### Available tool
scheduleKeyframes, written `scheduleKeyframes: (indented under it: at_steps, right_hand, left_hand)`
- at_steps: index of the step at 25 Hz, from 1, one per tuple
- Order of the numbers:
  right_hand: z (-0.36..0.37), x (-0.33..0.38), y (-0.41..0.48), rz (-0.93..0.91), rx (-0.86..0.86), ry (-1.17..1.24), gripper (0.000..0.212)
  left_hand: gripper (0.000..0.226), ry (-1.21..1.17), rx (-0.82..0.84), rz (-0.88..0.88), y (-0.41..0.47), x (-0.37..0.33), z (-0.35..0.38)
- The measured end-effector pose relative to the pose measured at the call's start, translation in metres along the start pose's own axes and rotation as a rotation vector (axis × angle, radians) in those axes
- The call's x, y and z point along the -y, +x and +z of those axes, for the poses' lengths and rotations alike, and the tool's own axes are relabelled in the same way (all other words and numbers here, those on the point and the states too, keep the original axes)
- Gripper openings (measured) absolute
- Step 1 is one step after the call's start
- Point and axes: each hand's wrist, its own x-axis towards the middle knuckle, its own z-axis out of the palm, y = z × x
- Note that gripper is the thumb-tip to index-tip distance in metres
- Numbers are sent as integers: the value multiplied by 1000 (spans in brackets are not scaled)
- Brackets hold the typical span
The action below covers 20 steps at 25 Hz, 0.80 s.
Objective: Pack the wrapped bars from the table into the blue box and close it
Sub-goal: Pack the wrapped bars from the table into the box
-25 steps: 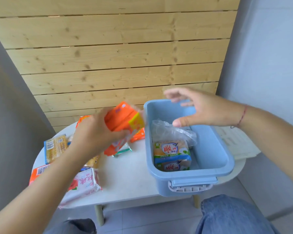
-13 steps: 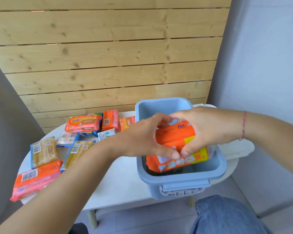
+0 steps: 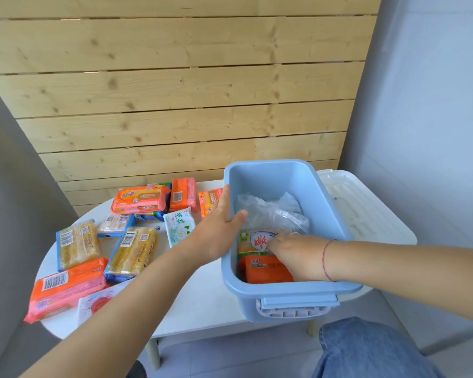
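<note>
The blue box (image 3: 281, 173) stands open on the right of the white table (image 3: 202, 304). Inside lie an orange wrapped bar (image 3: 265, 270) near the front, a yellow-and-blue bar (image 3: 253, 240) behind it, and a clear plastic bag (image 3: 271, 211). My right hand (image 3: 295, 255) reaches down into the box and rests on these bars; whether it grips one cannot be told. My left hand (image 3: 219, 227) lies flat against the box's left rim, fingers apart. Several wrapped bars lie on the table to the left, among them an orange one (image 3: 63, 287) and a yellow one (image 3: 133, 252).
A white lid (image 3: 361, 211) lies on the table behind and to the right of the box. A wooden slat wall stands behind the table. My knee in jeans (image 3: 366, 350) is below the box's front latch (image 3: 295, 304).
Both hands carried the orange bar from above the table into the box. My left hand has let go and moved to the box's left rim; my right hand stays inside.
</note>
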Motion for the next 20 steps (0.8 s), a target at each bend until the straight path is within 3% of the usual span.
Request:
scheduleKeyframes:
  at_steps: [5, 10, 16, 20]
  right_hand:
    - [-3, -1, 3, -26, 29, 7, 49]
    - [-5, 7, 12, -33, 15, 80, 32]
    - [-16, 20, 22, -36, 35, -136, 28]
    - [-25, 9, 7, -4, -116, 95, 26]
  left_hand:
    - [68, -77, -28, 37, -4, -2, 3]
    - [66, -87, -51, 40, -6, -6, 6]
    - [68, -218, -70, 15, -14, -6, 5]
    - [69, -281, -142, -54, -16, 21, -18]
